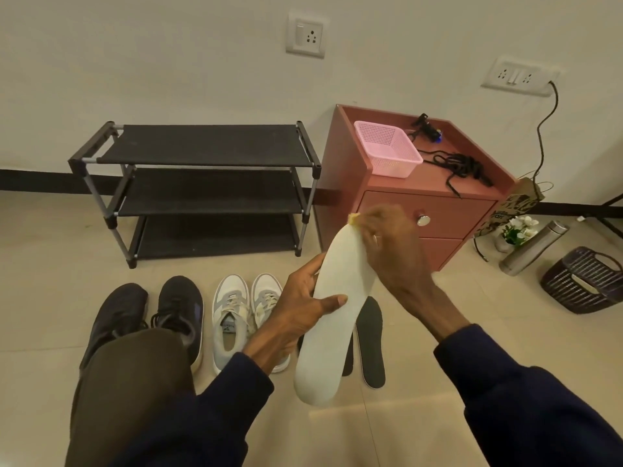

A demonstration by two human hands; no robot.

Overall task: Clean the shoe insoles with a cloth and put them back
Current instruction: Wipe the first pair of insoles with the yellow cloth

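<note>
My left hand [303,305] grips a white insole [332,318] around its middle, thumb across the front, holding it up over the floor. At the insole's far tip my right hand [387,244] presses a small yellow cloth [354,216]; most of the cloth is hidden under the fingers. Two black insoles [371,342] lie on the floor just behind the white one. A pair of white and grey sneakers [242,315] stands to the left, and a pair of black shoes [151,318] further left.
A black three-tier shoe rack [205,187] stands against the wall. A reddish drawer cabinet [411,197] to its right carries a pink basket [387,148] and black cords. A steel bottle [532,247], a flower pot and a dark basket [583,281] sit at the right. My knee [135,382] is at lower left.
</note>
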